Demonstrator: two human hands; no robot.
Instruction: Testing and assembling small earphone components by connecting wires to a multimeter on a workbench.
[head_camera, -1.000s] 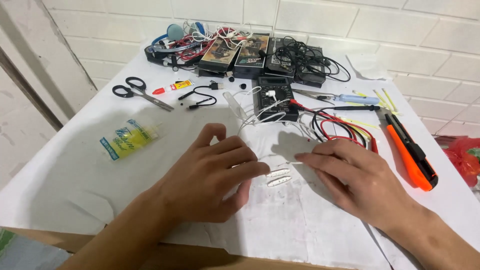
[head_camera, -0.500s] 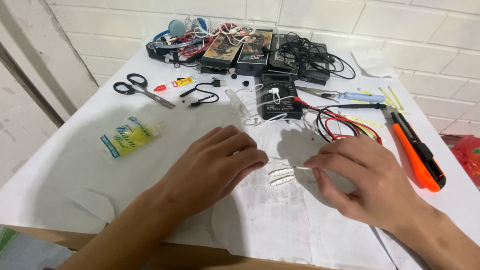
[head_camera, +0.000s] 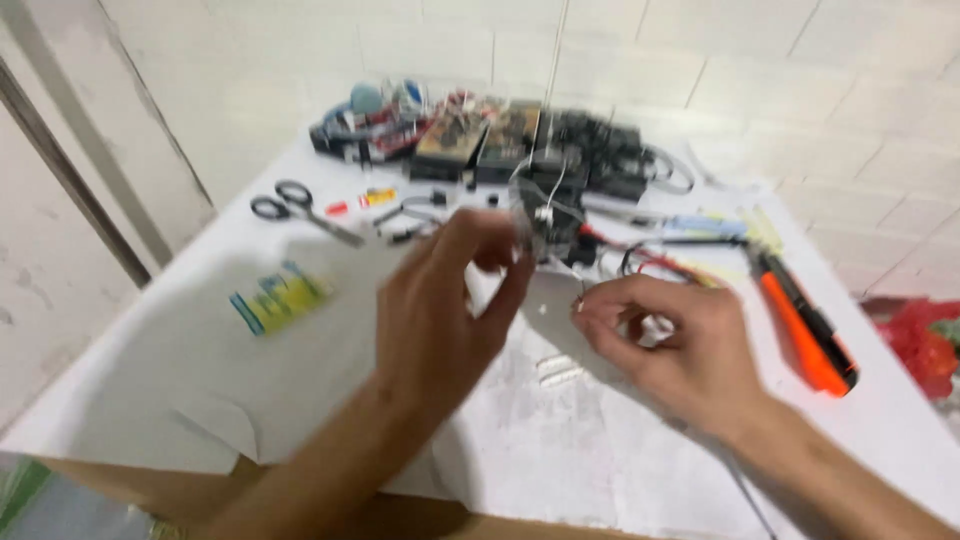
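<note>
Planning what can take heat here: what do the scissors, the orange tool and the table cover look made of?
Scissors: black, likely plastic handles with grey blades that look like metal. Orange tool: bright orange and black body, probably moulded plastic; blur hides its finish. Table cover: thin matt white sheet with a folded, creased edge, paper by the look.

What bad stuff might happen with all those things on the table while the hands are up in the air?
The left hand and right hand are raised over a crowded table, pinching something small and blurred. It might slip and vanish among the tangled wires. The small clear pieces lying right below the hands might get knocked away. The orange cutter lies close to the right hand, so a careless sweep might bump it.
</note>
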